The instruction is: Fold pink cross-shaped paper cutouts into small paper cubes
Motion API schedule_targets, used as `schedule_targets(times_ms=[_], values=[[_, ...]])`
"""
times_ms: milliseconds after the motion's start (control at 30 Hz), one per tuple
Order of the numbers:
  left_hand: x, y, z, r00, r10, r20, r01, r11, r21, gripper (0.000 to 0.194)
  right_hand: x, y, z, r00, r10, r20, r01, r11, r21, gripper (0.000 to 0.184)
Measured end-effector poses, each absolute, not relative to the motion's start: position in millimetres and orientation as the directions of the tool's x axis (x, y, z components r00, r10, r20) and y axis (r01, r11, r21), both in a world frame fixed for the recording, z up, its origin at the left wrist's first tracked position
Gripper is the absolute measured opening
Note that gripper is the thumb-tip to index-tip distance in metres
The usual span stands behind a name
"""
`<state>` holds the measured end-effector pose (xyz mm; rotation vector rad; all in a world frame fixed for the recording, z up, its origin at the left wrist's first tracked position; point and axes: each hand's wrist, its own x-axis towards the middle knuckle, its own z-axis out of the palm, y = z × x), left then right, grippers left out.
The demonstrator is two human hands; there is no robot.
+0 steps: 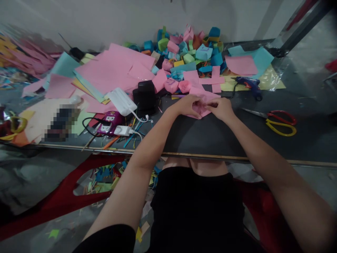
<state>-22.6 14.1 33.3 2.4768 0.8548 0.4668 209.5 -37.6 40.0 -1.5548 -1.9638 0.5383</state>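
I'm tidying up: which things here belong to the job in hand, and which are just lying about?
Likely the job's:
- pink paper, between left hand and right hand
- scissors
- glue gun
- folded paper shapes

Probably lying about:
- white cabled device
- purple device
- green floor scrap

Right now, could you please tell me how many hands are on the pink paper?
2: the left hand on the left of the pink paper, the right hand on its right; no others show.

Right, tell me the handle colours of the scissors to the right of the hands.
One red handle, one yellow handle; see the head view.
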Motion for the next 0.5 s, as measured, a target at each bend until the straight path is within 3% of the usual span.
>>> schedule_targets(times_ms=[333,500], values=[[-22.5,12.3,33.5,0.768,0.622,0.154,0.492,-0.726,0.480,0.070,211.8,-39.1,42.3,-0.169,0.969,0.180,0.742,0.245,-0.624,0.018],[-20.1,9.3,35.7,0.764,0.629,0.144,0.501,-0.719,0.482,0.045,211.1,-39.6,44.2,-0.165,0.973,0.164,0.750,0.232,-0.620,0.018]])
